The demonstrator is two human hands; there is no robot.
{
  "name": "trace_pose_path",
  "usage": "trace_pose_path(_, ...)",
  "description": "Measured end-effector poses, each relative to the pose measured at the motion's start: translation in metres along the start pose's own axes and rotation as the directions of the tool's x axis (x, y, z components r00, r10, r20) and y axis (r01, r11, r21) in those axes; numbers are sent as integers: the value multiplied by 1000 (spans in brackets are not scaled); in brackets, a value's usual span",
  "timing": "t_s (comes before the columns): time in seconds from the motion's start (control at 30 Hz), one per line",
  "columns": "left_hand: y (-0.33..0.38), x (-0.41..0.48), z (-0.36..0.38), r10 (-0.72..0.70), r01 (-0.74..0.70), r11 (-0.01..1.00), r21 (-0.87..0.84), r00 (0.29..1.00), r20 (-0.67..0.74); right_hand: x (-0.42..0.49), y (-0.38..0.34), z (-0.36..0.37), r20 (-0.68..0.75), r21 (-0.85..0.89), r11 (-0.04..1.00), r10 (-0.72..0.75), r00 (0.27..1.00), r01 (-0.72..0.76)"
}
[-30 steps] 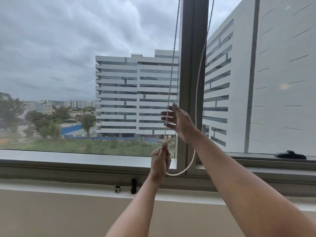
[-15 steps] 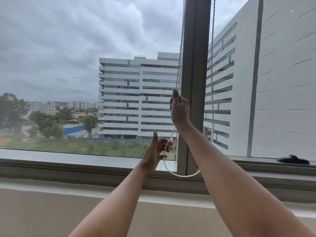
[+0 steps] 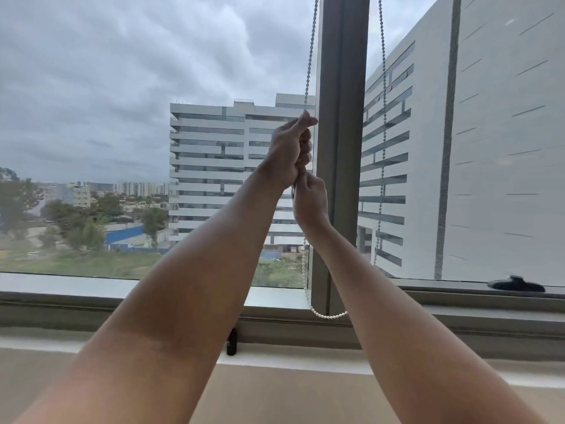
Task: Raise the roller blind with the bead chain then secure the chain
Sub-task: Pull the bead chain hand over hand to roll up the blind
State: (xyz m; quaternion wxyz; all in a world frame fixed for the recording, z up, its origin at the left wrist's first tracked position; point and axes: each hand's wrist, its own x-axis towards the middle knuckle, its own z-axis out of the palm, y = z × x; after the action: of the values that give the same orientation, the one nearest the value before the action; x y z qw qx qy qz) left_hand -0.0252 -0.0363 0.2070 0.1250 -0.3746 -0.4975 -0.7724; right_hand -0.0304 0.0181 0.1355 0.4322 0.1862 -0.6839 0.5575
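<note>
white beads: the bead chain [image 3: 309, 56] hangs as one loop, its near strand to the left of the grey mullion [image 3: 342, 148], its far strand to the right, the bottom bend sagging just above the window sill [image 3: 91, 304].
left hand: the left hand [image 3: 290, 154] is fisted around the near strand, thumb and forefinger pinching it at the top.
right hand: the right hand [image 3: 310, 200] sits directly below, touching the left, its fingers closed on the same strand.
step: looks like mid-pull, hand over hand, raising the blind; the blind itself is out of view above, so how high it stands cannot be told.
next move: likely a steady downward draw on the near strand, one hand holding tension while the other reaches up again.
securing: no hook or cleat for the chain is visible.
counts: one chain with two strands, two hands, one small dark bottle [image 3: 231, 341] on the ledge, one dark window handle [image 3: 516, 284] at right.
</note>
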Motion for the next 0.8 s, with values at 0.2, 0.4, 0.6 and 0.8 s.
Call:
trace_pose_path(0.2, -15, -11, -14, 72, -71, 993, -98, 997, 4, -12, 6, 1, 67, -44, 999, -21, 998, 24)
trace_pose_path(0.4, -52, -33, -33, 61, -62, 990, -128, 998, -11, -39, 34, -3, 192, -115, 993, 5, 981, 17)
trace_pose_path(0.6, -95, -66, -51, 8, -16, 992, -125, 998, -67, -70, 68, -9, 343, -217, 975, 112, 933, -37)
trace_pose_path(0.8, -137, -108, -69, -109, 94, 987, -127, 987, -119, -100, 108, -17, 529, -298, 944, 287, 799, -142)
